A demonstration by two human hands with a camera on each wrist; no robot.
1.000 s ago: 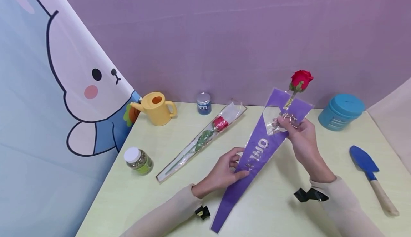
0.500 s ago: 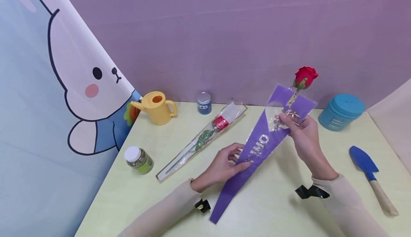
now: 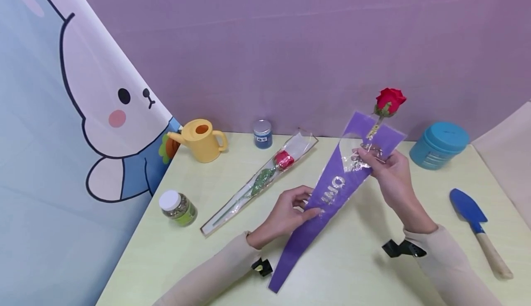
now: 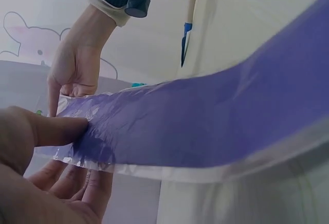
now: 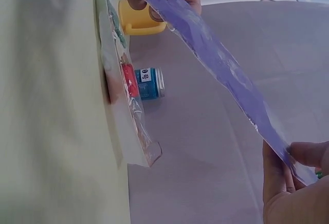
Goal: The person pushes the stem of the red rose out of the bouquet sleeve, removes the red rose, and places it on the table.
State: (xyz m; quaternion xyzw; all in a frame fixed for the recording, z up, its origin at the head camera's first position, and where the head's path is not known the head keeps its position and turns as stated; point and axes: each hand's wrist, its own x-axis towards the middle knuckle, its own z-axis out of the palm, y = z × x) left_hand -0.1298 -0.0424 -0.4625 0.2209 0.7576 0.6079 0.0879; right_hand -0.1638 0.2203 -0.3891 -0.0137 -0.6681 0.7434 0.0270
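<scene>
Both hands hold a long purple flower sleeve (image 3: 307,232) with a clear heart-shaped window, tilted over the table. A red rose (image 3: 391,102) sticks out of its wide top end, its stem running down into the sleeve. My right hand (image 3: 392,177) pinches the sleeve near the window, thumb in front. Lower down, my left hand (image 3: 288,216) pinches the left edge, its thumb on the front and fingers behind. In the left wrist view, the left thumb (image 4: 61,130) presses the purple face. The right wrist view shows the sleeve (image 5: 221,64) nearly edge-on between both hands.
A second rose (image 3: 284,160) in a clear sleeve lies left of the hands. Behind stand a yellow watering can (image 3: 202,141) and a small blue jar (image 3: 263,134). A white-lidded jar (image 3: 178,208) is at left; a teal tub (image 3: 439,144) and blue trowel (image 3: 469,206) are at right.
The sleeve and rose shift slightly up and right, then back a little left. Its narrow lower end moves slightly up and left. Both hands keep their grip.
</scene>
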